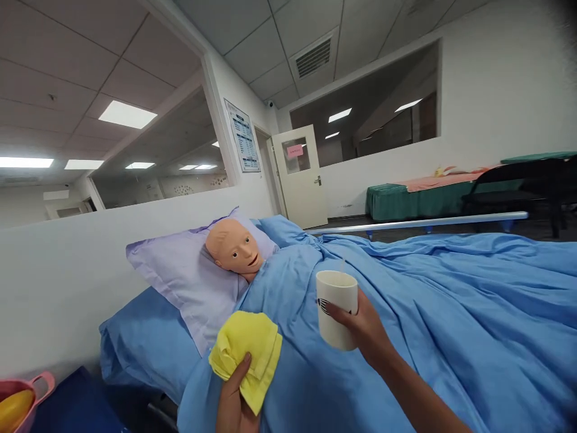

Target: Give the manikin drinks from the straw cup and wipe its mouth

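My right hand [366, 332] is closed round a white paper cup [336, 308], held upright above the blue blanket [428, 313]; a thin straw seems to stick out of the cup. My left hand [235, 400] grips a folded yellow cloth [247, 352] from below, close to the bed's near edge. A training manikin [234, 246] lies on its back in the bed, head on a lilac pillow [180, 270], the blanket drawn up to its neck. The cup is to the right of the manikin's head, and the cloth is just below it.
A pink basin [24, 400] with something yellow in it sits at the lower left. A bed rail [419, 224] runs along the far side. Beyond stand a green-draped bed [415, 195], a black chair [518, 186] and a closed door [300, 174].
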Demonstrator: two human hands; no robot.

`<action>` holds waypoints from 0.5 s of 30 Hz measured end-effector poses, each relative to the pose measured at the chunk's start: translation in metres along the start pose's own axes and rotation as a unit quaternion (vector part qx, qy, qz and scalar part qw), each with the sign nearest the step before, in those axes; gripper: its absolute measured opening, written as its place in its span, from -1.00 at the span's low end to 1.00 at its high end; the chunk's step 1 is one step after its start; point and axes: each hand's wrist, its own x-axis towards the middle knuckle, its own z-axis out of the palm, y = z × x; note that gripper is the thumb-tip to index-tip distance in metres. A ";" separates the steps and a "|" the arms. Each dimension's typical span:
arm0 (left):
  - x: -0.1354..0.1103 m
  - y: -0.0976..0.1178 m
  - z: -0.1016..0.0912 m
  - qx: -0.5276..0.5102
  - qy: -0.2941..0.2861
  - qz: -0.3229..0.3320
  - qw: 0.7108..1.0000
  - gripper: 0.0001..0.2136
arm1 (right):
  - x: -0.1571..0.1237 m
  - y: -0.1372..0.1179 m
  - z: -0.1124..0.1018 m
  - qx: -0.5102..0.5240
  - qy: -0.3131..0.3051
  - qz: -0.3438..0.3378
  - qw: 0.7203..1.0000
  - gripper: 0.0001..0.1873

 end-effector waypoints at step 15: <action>0.147 -0.017 0.003 -0.111 -0.191 -0.101 0.970 -0.59 | 0.117 0.063 0.104 -0.014 -0.154 -0.037 0.987 -0.43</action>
